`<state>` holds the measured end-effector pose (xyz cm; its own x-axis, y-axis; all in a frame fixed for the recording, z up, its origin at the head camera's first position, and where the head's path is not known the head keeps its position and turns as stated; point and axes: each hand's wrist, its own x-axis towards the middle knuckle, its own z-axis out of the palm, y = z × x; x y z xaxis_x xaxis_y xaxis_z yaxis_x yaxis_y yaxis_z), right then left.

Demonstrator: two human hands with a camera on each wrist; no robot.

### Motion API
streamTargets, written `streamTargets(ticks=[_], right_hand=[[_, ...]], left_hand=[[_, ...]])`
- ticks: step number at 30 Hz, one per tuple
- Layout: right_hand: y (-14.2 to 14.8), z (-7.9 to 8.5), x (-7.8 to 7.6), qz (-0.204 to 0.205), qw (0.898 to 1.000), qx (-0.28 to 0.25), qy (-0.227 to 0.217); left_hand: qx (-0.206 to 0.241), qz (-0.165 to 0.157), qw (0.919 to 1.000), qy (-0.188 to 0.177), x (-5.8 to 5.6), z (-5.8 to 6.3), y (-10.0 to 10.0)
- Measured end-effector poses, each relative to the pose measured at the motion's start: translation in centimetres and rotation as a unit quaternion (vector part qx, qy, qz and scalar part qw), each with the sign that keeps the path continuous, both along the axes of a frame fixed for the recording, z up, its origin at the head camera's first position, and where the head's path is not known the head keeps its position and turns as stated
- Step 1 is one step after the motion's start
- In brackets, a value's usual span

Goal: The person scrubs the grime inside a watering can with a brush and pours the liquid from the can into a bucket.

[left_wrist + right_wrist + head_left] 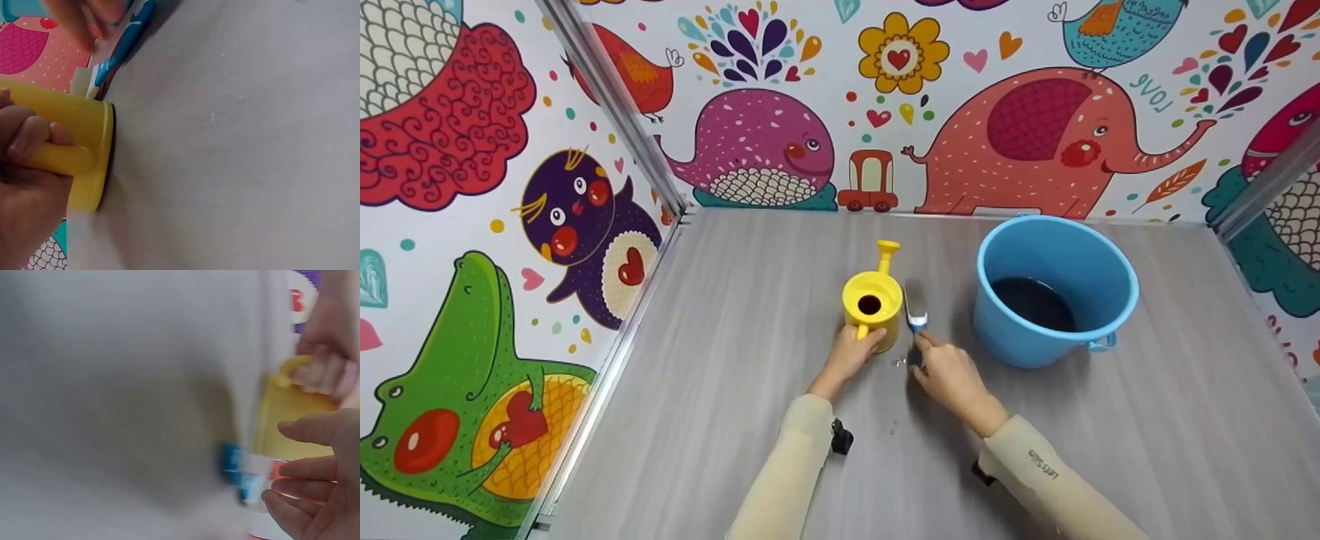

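Note:
A yellow toy watering can [883, 283] stands upright on the table, its spout pointing away from me. My left hand [849, 360] grips its handle, fingers curled round it in the left wrist view. Just right of the can lies a brush [916, 306], its pale head facing away and its blue-and-white handle [125, 45] toward me. My right hand [954, 373] is over the handle end. In the right wrist view the fingers [306, 430] of this hand are spread and nearly straight, apart from the blurred brush handle.
A large blue bucket [986, 322] with dark contents stands right of my right hand. Small clear drops [898, 363] dot the grey table [720, 360] near the can. Walls [877, 45] with painted animals border the back and sides.

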<state>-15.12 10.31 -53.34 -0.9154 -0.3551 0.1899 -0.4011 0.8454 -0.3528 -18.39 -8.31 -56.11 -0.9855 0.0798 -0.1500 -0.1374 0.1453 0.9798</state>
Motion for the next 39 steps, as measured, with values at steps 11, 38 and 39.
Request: streamTargets(ticks=[11, 38, 39], right_hand=[[9.0, 11.5, -1.2, 0.039, 0.990, -0.137, -0.002], [23.8, 9.4, -2.0, -0.056, 0.967, -0.177, -0.176], [23.8, 9.4, -2.1, -0.056, 0.966, -0.178, -0.178]], left_hand=[[-0.013, 0.001, 0.9998, 0.013, 0.2, 0.5, 0.0], [-0.020, 0.017, 0.9990, 0.037, 0.0, -0.3, 0.2], [-0.023, 0.018, 0.9988, 0.038, 0.0, -0.3, 0.2]])
